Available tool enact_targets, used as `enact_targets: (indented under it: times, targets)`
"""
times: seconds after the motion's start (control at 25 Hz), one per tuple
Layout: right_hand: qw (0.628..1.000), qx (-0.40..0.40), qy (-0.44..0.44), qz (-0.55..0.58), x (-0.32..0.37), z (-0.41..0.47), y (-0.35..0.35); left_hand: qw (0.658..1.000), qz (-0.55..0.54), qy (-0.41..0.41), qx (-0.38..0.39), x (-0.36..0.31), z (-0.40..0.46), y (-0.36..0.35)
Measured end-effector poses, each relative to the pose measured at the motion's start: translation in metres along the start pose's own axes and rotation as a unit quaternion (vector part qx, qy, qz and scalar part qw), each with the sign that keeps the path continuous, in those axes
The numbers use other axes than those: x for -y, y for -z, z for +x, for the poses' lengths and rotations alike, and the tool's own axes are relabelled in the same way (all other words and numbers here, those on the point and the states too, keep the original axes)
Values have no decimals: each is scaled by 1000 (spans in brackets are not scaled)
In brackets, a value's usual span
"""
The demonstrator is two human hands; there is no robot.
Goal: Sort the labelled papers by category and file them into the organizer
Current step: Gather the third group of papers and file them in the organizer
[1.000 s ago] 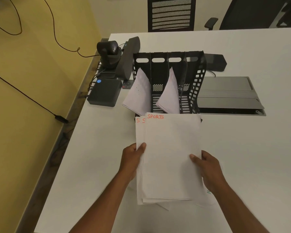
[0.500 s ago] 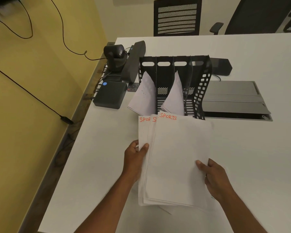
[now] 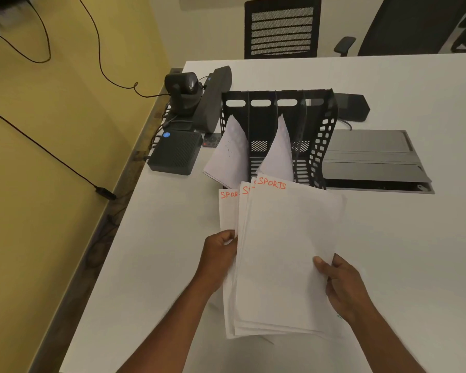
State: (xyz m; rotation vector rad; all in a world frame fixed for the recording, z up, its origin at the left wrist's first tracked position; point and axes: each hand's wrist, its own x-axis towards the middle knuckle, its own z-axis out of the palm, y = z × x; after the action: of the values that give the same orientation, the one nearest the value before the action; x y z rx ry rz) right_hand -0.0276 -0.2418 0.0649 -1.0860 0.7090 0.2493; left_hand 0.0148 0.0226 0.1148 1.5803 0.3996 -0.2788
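Now your left hand (image 3: 219, 255) and right hand (image 3: 343, 285) each grip a side of the SPORTS papers (image 3: 283, 254), just in front of the organizer (image 3: 277, 103), probably to square them before filing.

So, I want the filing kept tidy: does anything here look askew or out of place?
Yes. The white sheets in the first slot and third slot of the black mesh plastic organizer lean diagonally, corners poking out the front. The "SPORTS" stack held by the left hand and right hand is fanned, not squared.
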Motion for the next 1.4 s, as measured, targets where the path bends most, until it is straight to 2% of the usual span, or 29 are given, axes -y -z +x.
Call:
enact_targets:
  times: [0.16,0.44,0.68,0.92,1.12,1.28,1.4]
  targets:
    - [999,-21,14,-25,1,0,0,998,34,-21,-53,0,0,1]
    - [998,-61,18,-4,11,3,21,996,42,-47,-59,-2,1,17]
    - [998,-39,48,-14,15,-5,12,992,59,-112,-6,-4,-2,11]
    - [995,-40,80,-54,15,-12,-1,999,21,-38,0,-9,-8,-4]
    - [990,-74,105,-61,20,-10,8,998,34,-12,-46,-7,-4,1]
    - [990,-87,107,-40,29,-6,22,997,25,-24,-65,-9,-4,9]
    - [989,-74,117,-47,33,-6,23,998,-4,-62,-20,-12,-3,14]
